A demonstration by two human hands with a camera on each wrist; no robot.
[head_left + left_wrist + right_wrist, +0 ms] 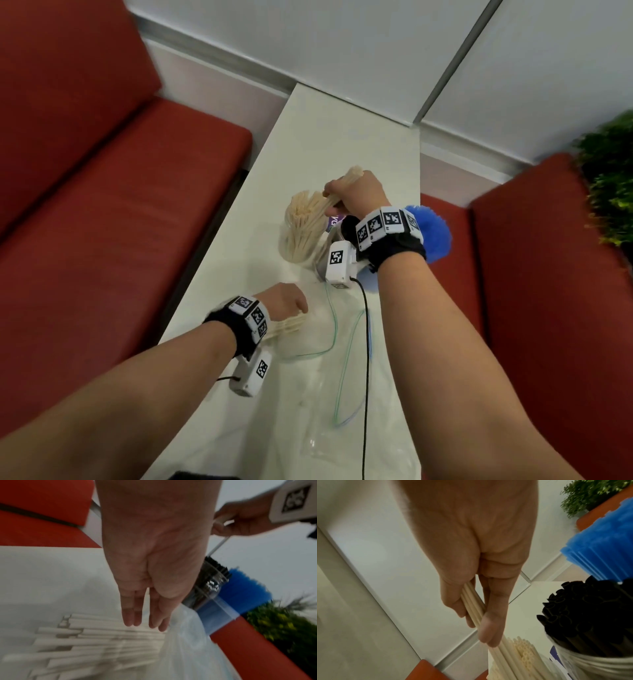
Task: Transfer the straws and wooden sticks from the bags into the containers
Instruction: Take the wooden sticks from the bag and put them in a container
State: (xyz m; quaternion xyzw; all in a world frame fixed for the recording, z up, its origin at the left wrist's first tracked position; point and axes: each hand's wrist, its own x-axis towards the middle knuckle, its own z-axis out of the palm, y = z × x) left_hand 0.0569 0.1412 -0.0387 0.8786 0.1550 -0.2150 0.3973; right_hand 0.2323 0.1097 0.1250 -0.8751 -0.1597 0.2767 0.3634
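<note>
Your right hand [356,192] grips a small bundle of cream straws [473,605], thumb and fingers curled round them, lower ends poking into the clear container [298,240] that is already packed with the same cream straws. That container stands on the white desk [308,137], just beside a second clear container of black straws [583,615], with the blue straws [604,545] fanned out behind it at the desk's right edge. Your left hand [150,563] hangs over the loose cream straws [96,642] lying flat on the desk at the mouth of the clear plastic bag [187,649]; fingers straight and together, pointing down at the pile, holding nothing in the wrist view. In the head view the same hand sits right on top of that pile, knuckles up; whether the fingertips touch the straws you cannot tell. The bag lies crumpled and open across the near desk, its green and blue zip edges [346,346] curling between your arms. Red bench seats [102,205] flank the desk on both sides, and a green plant [609,178] sits far right.
</note>
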